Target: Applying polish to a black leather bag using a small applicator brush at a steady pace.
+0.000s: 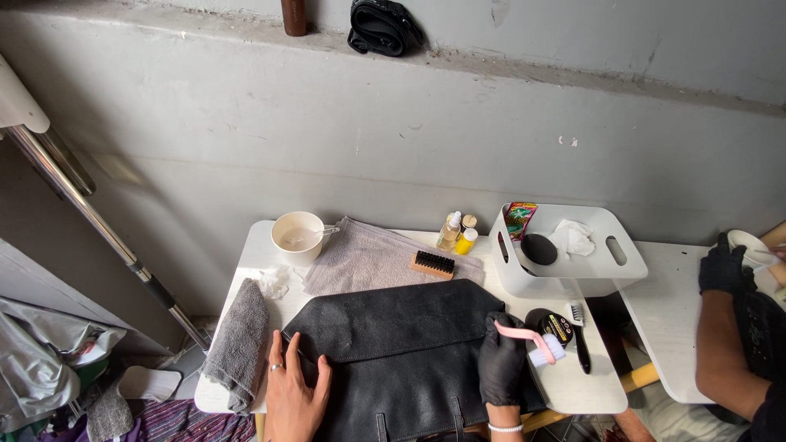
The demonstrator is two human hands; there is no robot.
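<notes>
My bare left hand [291, 393] lies flat, fingers spread, on the black bag [401, 360] at table centre. My gloved right hand [501, 366], at the bag's 3 o'clock edge, grips a pink brush [534, 342]. A tin [550, 325] sits at 2 o'clock; a cup [297, 236] at 11.

brush [432, 263] on towel [368, 258], behind bag [401, 344]

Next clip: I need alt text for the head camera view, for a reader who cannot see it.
A bare left hand rests flat on a black leather bag on a small white table, while the black-gloved right hand holds a pink brush. Behind the bag lie a grey towel, wooden brush, cup and white bin.
</notes>
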